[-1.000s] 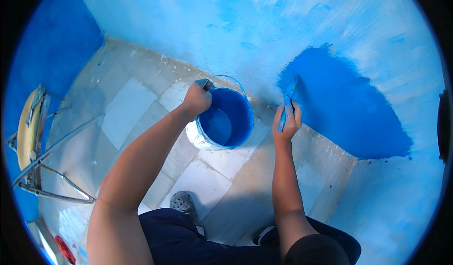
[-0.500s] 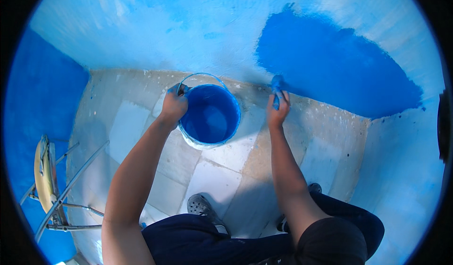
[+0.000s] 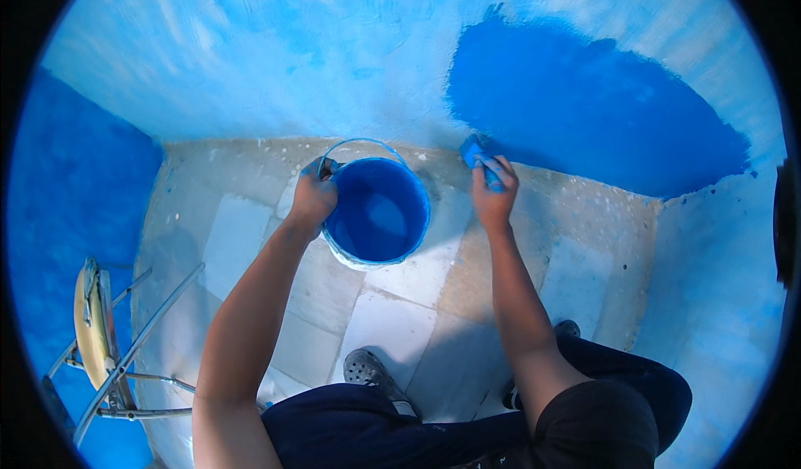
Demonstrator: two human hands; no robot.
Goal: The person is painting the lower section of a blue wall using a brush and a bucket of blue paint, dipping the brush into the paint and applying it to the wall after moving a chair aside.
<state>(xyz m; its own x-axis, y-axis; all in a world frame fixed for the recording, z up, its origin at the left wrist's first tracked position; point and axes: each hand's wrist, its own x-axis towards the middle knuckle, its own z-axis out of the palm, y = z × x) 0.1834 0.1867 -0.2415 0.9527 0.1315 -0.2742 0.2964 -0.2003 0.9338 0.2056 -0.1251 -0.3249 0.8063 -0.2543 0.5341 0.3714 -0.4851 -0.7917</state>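
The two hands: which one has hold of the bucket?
The left hand, gripping the bucket at its left side; the right hand instead holds a blue-covered brush.

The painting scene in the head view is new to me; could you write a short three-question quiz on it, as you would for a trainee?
1. True or false: the left hand holds the paintbrush.
2. What colour is the large patch on the pale blue wall? A) red B) deep blue C) yellow
3. In a few words, what does the left hand grip, and what is inside it?

Key:
1. False: the right hand holds it.
2. B.
3. The bucket, with blue paint inside.
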